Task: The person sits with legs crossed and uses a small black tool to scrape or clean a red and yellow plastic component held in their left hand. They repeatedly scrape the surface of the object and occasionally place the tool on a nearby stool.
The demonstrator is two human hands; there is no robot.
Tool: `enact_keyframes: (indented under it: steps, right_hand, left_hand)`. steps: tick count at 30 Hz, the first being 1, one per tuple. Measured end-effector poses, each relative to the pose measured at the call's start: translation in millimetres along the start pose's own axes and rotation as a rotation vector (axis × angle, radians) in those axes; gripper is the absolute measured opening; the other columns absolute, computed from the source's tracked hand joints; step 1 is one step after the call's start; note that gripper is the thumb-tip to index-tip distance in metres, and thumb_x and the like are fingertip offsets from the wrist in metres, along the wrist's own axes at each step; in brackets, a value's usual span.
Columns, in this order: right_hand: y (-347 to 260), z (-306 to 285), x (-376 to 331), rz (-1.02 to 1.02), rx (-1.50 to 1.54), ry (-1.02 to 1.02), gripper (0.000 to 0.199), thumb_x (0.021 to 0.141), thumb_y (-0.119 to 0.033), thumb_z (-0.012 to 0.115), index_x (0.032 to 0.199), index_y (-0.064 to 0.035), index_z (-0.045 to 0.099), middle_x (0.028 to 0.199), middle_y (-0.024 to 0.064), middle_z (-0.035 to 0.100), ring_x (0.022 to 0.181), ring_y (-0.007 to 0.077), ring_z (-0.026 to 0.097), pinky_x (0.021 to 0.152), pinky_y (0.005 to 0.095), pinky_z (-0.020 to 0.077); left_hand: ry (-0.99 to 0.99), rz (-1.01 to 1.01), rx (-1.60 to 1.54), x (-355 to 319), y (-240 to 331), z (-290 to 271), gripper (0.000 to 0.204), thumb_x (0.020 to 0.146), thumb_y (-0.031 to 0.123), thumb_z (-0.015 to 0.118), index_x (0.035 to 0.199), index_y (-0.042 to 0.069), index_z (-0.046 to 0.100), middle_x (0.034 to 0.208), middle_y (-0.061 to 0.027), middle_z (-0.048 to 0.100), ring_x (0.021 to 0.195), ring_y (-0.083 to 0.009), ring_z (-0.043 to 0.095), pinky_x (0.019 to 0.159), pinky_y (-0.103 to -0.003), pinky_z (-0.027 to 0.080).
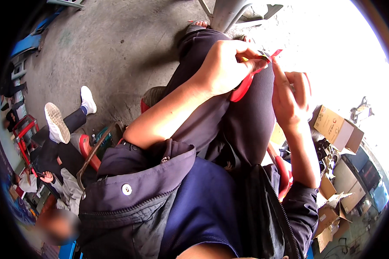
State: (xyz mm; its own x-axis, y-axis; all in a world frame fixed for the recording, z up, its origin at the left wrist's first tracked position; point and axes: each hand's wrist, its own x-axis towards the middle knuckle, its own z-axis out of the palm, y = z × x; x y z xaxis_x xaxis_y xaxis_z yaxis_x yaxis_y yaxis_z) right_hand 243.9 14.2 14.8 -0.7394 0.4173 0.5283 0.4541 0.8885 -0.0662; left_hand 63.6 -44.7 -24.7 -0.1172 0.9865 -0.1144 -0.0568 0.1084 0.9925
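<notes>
Closest in, a dark jacket (134, 172); past it, over the dark trousers (257, 125), the left hand (224, 64) pinches a red strip (242, 90)! The right hand (291, 93) points its index finger right beside the strip's end; gripping or not, I can't tell. Farther out, an open cardboard box (328, 123).

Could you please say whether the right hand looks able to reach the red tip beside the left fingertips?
Probably yes: the right hand has its index finger close by, and the red tip sticks out beyond the left hand.
</notes>
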Motion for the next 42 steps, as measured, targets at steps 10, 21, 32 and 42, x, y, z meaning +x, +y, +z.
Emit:
enact_keyframes:
  steps: [10, 21, 32, 42]
  right_hand:
    - [30, -23, -41, 0.161, -0.064, -0.27, 0.036, 0.077, 0.007, 0.066, 0.112, -0.0008, 0.069, 0.074, 0.0063, 0.052, 0.065, 0.0186, 0.054, 0.059, 0.0294, 0.0464]
    - [6, -14, 12, 1.135, 1.66, -0.081, 0.007, 0.095, -0.01, 0.061, 0.099, -0.0048, 0.063, 0.106, 0.011, 0.068, 0.096, 0.0153, 0.064, 0.09, 0.031, 0.0489]
    - [47, 16, 30, 1.031, 1.483, 0.156, 0.009, 0.093, -0.008, 0.064, 0.097, 0.0, 0.066, 0.089, 0.0098, 0.07, 0.085, 0.0144, 0.066, 0.083, 0.0264, 0.0513]
    - [13, -35, 12, 0.568, 0.667, -0.113, 0.014, 0.086, -0.001, 0.07, 0.1, 0.0003, 0.069, 0.092, 0.0081, 0.07, 0.088, 0.0173, 0.066, 0.081, 0.0295, 0.0524]
  left_hand:
    - [-0.009, -0.063, -0.41, -9, 9, -5, 0.015, 0.093, 0.006, 0.065, 0.1, -0.006, 0.067, 0.094, -0.012, 0.072, 0.088, -0.013, 0.067, 0.085, -0.024, 0.053]
    - [-0.026, -0.034, -0.238, -4, 2, -8, 0.018, 0.091, 0.007, 0.068, 0.101, -0.007, 0.068, 0.094, -0.0099, 0.072, 0.088, -0.0116, 0.067, 0.084, -0.024, 0.052]
    - [-0.009, -0.026, -0.105, -6, 14, -12, 0.014, 0.09, 0.007, 0.07, 0.096, -0.005, 0.07, 0.088, -0.0053, 0.071, 0.082, -0.0073, 0.064, 0.076, -0.022, 0.052]
    - [-0.092, 0.034, -0.118, 9, 20, -38, 0.015, 0.088, 0.004, 0.068, 0.1, -0.005, 0.068, 0.09, -0.009, 0.071, 0.081, -0.0121, 0.067, 0.077, -0.025, 0.054]
